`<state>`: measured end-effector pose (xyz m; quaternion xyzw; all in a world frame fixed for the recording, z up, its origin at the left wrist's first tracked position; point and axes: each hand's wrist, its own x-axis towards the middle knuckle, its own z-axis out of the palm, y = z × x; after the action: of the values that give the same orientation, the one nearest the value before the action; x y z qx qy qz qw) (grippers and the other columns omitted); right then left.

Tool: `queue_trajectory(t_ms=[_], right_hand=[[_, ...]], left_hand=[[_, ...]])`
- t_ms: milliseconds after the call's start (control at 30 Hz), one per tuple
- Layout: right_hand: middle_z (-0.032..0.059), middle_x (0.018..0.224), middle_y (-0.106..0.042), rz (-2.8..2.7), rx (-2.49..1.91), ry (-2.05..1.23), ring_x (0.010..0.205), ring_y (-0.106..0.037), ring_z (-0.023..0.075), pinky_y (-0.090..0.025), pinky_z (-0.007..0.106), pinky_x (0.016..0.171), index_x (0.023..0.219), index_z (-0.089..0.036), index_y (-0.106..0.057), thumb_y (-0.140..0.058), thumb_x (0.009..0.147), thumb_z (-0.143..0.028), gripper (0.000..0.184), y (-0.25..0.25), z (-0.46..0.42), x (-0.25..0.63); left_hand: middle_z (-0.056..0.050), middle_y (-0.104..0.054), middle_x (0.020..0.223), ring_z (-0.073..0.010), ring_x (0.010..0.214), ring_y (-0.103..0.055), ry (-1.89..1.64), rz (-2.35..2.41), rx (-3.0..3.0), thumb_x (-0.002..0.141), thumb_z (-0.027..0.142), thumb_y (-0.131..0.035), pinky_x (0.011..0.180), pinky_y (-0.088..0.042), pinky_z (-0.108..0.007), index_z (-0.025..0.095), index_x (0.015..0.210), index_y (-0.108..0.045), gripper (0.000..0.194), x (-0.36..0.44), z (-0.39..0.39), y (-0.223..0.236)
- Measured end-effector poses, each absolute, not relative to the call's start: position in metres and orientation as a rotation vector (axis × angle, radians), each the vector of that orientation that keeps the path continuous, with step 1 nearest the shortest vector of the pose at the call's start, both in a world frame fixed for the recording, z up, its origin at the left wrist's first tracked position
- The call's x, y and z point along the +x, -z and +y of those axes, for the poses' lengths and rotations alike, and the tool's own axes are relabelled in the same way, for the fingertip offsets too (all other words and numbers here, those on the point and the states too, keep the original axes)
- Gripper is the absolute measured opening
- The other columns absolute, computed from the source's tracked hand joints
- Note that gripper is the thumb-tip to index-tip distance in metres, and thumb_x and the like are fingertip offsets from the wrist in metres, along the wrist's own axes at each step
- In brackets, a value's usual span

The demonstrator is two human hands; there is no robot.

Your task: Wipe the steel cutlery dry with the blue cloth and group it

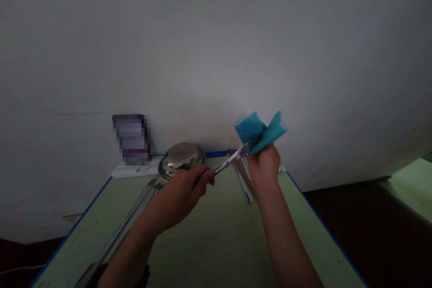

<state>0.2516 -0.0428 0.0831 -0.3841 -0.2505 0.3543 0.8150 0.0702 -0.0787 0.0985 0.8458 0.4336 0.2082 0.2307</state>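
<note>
My left hand point(189, 193) is closed round the handle of a long, shiny metal utensil point(232, 157), which slants up and to the right. Its exact kind cannot be made out. A blue cloth point(259, 132) is bunched in my right hand point(265, 164), with two folds sticking up above the fingers. The cloth meets the far end of the utensil and hides its tip. Below, beside my right wrist, a brown stick point(245, 177) and a metal utensil handle point(248, 195) lie on the light green table point(216, 243).
An upturned shiny metal bowl point(184, 155) sits at the table's back edge, by the wall. Left of it a blurred-out upright device point(133, 139) stands on a white item point(124, 172). Long grey metal pieces point(126, 220) lie along the left side. Another table point(411, 189) is at right.
</note>
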Motion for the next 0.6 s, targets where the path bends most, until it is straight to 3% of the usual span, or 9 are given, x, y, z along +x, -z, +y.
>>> queue_trajectory(t_ms=[67,200,400,600], right_hand=[[-0.0050,0.054,-0.050,-0.512,-0.828,-0.774,0.051,-0.047,0.0094,-0.040,0.022,0.048,0.066,-0.021,-0.051,-0.036,0.082,-0.041,0.029,-0.077,-0.049,0.225],[-0.0038,0.051,-0.052,-0.581,-0.863,-0.902,0.049,-0.047,0.0093,-0.038,0.021,0.047,0.065,-0.017,-0.055,-0.054,0.073,-0.046,0.031,-0.068,-0.054,0.180],[-0.0004,0.073,-0.065,-0.370,-0.685,-1.000,0.063,-0.057,0.0102,-0.046,0.026,0.063,0.081,-0.017,-0.059,-0.053,0.074,-0.043,0.027,-0.071,-0.036,0.224],[-0.0075,0.053,-0.050,-0.489,-0.744,-0.857,0.047,-0.045,0.0062,-0.039,0.019,0.049,0.067,-0.020,-0.051,-0.046,0.076,-0.032,0.016,-0.073,-0.036,0.233]], left_hand=[[0.002,-0.052,0.059,-0.0123,0.053,-0.049,-0.637,1.222,2.306,0.089,0.035,-0.029,0.054,-0.035,-0.025,0.018,0.077,-0.052,0.031,0.078,-0.079,-0.094],[-0.002,-0.057,0.068,-0.0140,0.056,-0.051,-0.689,1.271,2.324,0.088,0.029,-0.028,0.056,-0.036,-0.026,0.019,0.074,-0.048,0.026,0.084,-0.077,-0.087],[0.003,-0.051,0.057,-0.0113,0.051,-0.049,-0.473,1.160,2.283,0.090,0.039,-0.028,0.053,-0.034,-0.024,0.019,0.074,-0.050,0.034,0.070,-0.078,-0.093],[0.002,-0.053,0.060,-0.0128,0.056,-0.050,-0.503,1.160,2.378,0.090,0.038,-0.028,0.055,-0.034,-0.025,0.019,0.074,-0.052,0.034,0.074,-0.081,-0.092]])
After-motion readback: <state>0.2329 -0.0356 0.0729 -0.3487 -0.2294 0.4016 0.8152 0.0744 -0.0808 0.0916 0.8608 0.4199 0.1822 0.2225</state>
